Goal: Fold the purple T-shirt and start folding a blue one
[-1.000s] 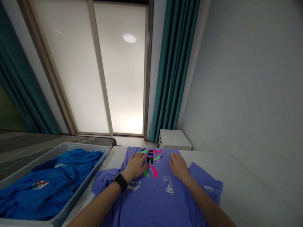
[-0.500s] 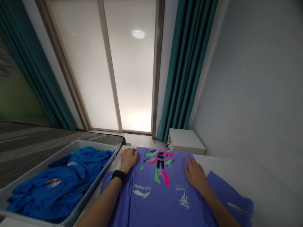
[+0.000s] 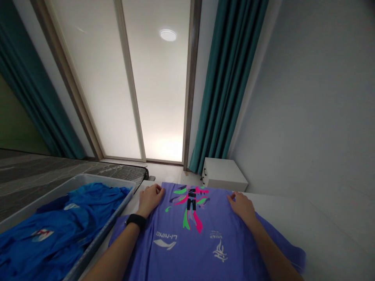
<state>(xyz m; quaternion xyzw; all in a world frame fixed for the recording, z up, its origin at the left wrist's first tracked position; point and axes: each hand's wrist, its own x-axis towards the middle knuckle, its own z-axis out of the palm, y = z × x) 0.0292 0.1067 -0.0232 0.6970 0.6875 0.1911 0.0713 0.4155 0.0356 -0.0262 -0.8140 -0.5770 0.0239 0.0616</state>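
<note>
Shirt: purple, spread print side up on the white counter, with its white lettering upside down from the person's side.
Left hand: bent fingers at the shirt's far left corner; a black watch circled the wrist.
Right hand: fingers and thumb bent at the far right corner.
Grip: each hand touched the cloth; from where I stood, I could not make out whether either one pinched it.
Tub: pale, to the left of the shirt, holding rumpled blue clothes.
Beyond the counter: a white cabinet, near a teal curtain.
</note>
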